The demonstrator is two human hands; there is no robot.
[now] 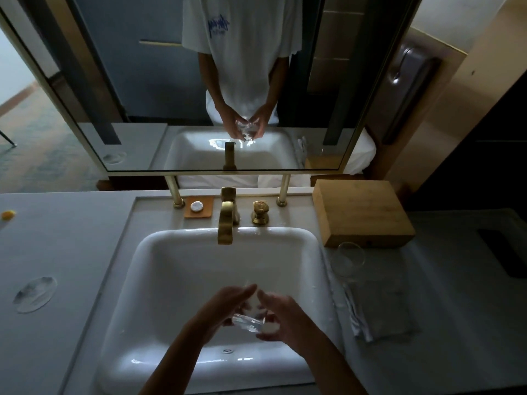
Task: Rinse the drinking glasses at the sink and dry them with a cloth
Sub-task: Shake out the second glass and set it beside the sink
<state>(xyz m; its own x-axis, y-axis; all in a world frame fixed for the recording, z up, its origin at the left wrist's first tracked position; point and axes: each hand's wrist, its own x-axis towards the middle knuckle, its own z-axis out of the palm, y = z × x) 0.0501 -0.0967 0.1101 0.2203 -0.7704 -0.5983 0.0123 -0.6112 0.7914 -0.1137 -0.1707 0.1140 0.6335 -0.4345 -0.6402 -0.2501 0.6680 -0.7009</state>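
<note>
Clear glass (247,320), lying tilted on its side, is gripped between both hands over the white sink (171,252); the left hand (225,306) wraps it from one side with fingers closed around it, the right hand (281,315) clasps the other side near the base. Pale patches between the fingers may be suds or glare; which, cannot be told. No water is seen running. Risk, as judged: a wet, smooth wall may slip through the fingers and strike the hard basin directly below, chipping or breaking. Right of the grip, on the counter, a folded grey cloth (382,306) lies flat, with a second glass (348,259) just beyond it, standing near a wooden box (362,212). Beyond the grip rise the brass tap (226,220) and its handle (260,212), which a lifted rim could knock. Farthest, a mirror (142,81) reflects the hands.
</note>
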